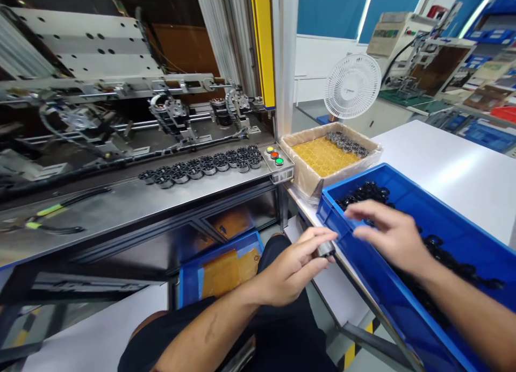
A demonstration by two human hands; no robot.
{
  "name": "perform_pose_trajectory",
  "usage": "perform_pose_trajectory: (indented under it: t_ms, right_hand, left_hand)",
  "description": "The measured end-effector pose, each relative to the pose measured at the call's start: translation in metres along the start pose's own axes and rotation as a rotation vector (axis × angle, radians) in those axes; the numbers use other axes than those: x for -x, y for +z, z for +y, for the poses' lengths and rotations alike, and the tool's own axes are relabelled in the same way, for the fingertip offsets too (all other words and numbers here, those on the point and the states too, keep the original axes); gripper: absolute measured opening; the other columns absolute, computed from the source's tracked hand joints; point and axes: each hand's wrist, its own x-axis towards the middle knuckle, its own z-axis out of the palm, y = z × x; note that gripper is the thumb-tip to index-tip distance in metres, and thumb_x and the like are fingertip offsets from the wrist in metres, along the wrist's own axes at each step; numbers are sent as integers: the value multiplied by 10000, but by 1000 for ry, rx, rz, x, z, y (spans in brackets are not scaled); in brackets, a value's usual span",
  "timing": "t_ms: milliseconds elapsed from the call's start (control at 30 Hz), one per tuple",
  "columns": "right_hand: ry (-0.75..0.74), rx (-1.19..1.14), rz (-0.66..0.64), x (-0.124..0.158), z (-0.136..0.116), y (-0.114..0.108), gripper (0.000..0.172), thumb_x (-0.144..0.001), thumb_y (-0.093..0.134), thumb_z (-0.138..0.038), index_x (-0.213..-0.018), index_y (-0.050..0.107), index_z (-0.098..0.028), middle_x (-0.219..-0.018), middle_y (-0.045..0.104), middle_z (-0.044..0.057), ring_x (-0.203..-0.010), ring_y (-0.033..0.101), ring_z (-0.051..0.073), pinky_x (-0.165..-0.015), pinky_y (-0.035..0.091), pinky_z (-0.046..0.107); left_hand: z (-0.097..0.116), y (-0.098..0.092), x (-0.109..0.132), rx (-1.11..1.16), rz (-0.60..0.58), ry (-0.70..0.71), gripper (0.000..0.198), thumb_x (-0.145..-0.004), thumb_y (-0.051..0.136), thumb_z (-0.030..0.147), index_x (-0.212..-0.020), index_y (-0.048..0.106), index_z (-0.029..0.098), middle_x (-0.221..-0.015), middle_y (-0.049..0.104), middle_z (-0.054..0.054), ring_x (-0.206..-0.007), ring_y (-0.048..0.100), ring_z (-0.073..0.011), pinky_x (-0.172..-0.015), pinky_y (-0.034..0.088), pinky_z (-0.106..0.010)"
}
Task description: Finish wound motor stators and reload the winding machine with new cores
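- Your left hand (pixel 288 267), just below the frame's centre, grips a small silver-and-black part (pixel 325 249) between thumb and fingers; the part sits right of centre, its black end facing the lower right.
- Your right hand (pixel 393 237), right of centre, has thumb and fingers parted with a gap between them; it hangs over the blue bin (pixel 435 216) and is slightly blurred.
- Loose black pieces (pixel 441 251) lie heaped in that bin, which fills the lower right of the frame.
- Silver-and-black rings (pixel 207 165) stand close together on the metal ledge (pixel 133 210), left of and above the centre.
- Green-handled pliers (pixel 50 209) lie on the same ledge, at the left edge of the frame.
- A button box (pixel 282 174), with yellow, red and green buttons, sits at the ledge's right end.
- A plastic-lined carton (pixel 310 179), right of that box, holds a yellow layer and further rings towards its upper right.
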Motion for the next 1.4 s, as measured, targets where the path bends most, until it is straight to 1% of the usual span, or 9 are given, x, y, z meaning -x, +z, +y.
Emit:
perform_pose_trajectory:
  t_ms: [67,267,433,600,767,867,1000,1167,1400]
  right_hand:
    - [221,213,81,-7,37,-16,352,-939,588,-425,-1159,665,-162,-1100,724,103,-961,696,204,-886,565,344]
    - [404,423,-419,5,127,-9,81,-836,717,-224,-878,741,-159,-894,754,53,-850,709,185,-854,557,325]
    - [397,472,-568,24,140,24,208,-938,639,-341,-988,682,-144,-949,715,33,-883,681,159,-858,560,383]
    - [385,546,-518,15,147,16,111,-847,655,-181,-743,690,-161,-702,690,23,-698,660,149,-701,515,280]
    - [318,575,-272,-7,99,-9,202,-888,575,-255,-987,709,-141,-820,723,89,-761,689,224,-725,521,337]
    - [32,387,-95,-2,30,-4,171,-935,584,-314,-1018,675,-194,-969,696,72,-895,670,201,-829,527,326]
    - [-333,126,93,20,-44,21,146,-868,675,-100,-972,614,-182,-867,634,44,-813,634,146,-718,529,257]
    - [-456,69,49,36,-51,37,214,-839,651,2,-977,581,-147,-870,621,59,-819,621,141,-710,538,258]
    - [-522,99,78,35,-44,32,274,-815,691,-12,-1042,588,-128,-937,649,86,-886,632,160,-757,555,280]
  left_hand:
    - [-6,-6,-6,-51,115,-29,428,-940,586,329,-1340,612,180,-1313,613,-149,-1076,649,-223,-920,551,-336]
    - [-17,-18,-23,120,305,-168,452,-838,705,418,-1187,670,132,-1071,722,-121,-812,660,-158,-768,549,-294]
    - [-10,-11,-11,-291,291,-36,399,-712,842,371,-1046,751,172,-998,656,-82,-752,567,-129,-621,462,-228]
    - [1,-13,3,-497,274,150,522,-806,768,302,-1300,644,190,-1060,711,-97,-816,595,-160,-767,514,-292]
    - [5,-19,3,-210,308,82,436,-804,774,332,-1199,703,162,-1051,742,-115,-817,634,-162,-822,530,-311]
    - [2,-14,0,94,259,36,510,-794,789,321,-1254,663,141,-1172,724,-151,-941,679,-191,-869,548,-316]
    - [-1,-4,-6,303,252,-61,565,-695,868,245,-1218,688,126,-1183,728,-151,-953,706,-189,-913,558,-311]
    - [-6,9,-9,380,235,-43,637,-569,932,194,-1164,716,128,-1151,752,-138,-945,736,-213,-908,589,-326]
    - [-9,15,-9,325,204,64,563,-612,905,156,-1142,723,121,-1123,764,-125,-986,745,-219,-952,585,-303]
